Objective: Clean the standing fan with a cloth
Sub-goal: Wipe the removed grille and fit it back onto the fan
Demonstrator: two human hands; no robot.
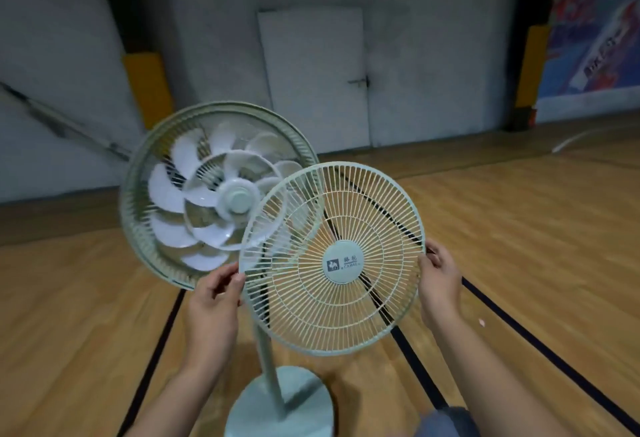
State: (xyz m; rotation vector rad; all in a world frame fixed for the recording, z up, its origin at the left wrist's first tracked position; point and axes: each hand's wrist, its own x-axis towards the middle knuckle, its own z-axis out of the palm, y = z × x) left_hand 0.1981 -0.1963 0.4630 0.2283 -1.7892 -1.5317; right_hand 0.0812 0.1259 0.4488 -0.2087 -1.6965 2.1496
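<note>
1. My left hand (pixel 216 298) pinches the left rim of the front grille (pixel 343 262) between thumb and fingertips. My right hand (pixel 440 284) grips the right rim, fingers curled round the edge.
2. The grille is off the standing fan (pixel 239 199). Its upper-left edge overlaps the bare blades (pixel 162 191).
3. The fan's round base (pixel 280 405) sits between my forearms.
4. Open wooden floor (pixel 519 229) spreads on both sides.
</note>
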